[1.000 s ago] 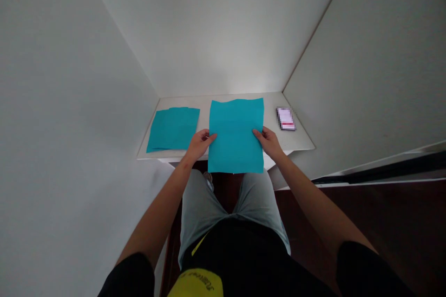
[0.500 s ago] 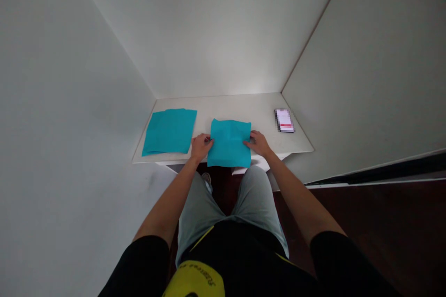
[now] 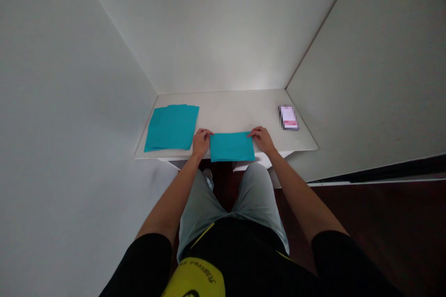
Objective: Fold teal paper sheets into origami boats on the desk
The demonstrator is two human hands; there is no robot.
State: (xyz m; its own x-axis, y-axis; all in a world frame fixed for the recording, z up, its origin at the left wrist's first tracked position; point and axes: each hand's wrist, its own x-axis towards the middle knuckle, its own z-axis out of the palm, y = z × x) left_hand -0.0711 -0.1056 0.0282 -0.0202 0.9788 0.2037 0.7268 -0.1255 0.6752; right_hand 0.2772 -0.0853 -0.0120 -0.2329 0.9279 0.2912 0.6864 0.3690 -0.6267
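- Left hand (image 3: 201, 143): fingertips at the far left corner of a folded teal sheet (image 3: 232, 147); whether thumb and fingers close on it cannot be told.
- Right hand (image 3: 262, 139): fingertips bent over the far right corner of the same sheet; a firm pinch cannot be confirmed. The two hands are apart, with the sheet between them.
- Folded sheet: wider than deep, at the near edge of the desk (image 3: 237, 111), its near side reaching past that edge.
- Teal sheets (image 3: 172, 129): flat, overlapping and slightly misaligned, on the left part of the desk, just beside the left hand.
- Smartphone (image 3: 289, 118): at the right end of the desk, screen upward and lit, its display pixelated.
- Surroundings: pale walls enclose the white desk behind and at both sides; dark reddish floor (image 3: 331, 218) at lower right.
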